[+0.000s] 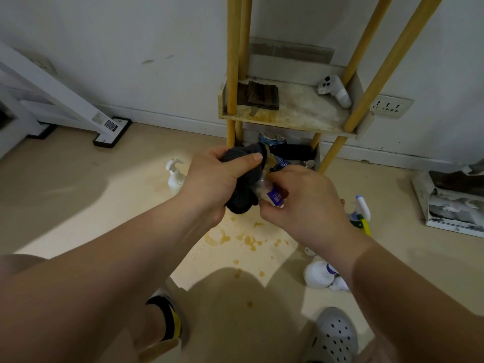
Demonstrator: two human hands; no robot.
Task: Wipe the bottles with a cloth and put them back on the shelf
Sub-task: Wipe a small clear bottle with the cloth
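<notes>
The left hand (217, 179) squeezes a soft dark cloth (239, 205); the right hand (303, 200) pinches a small clear purple-label bottle (273, 197). It looks light and slippery: hold its middle.

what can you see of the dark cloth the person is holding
The cloth is dark grey, soft and fabric-like, bunched into a wad. The left hand grips it, thumb laid across its upper end, while its lower end bulges out below the palm. It is pressed against a small clear bottle with a purple label, which the right hand holds. It is held in the air in front of the shelf, above the stained floor.
</notes>
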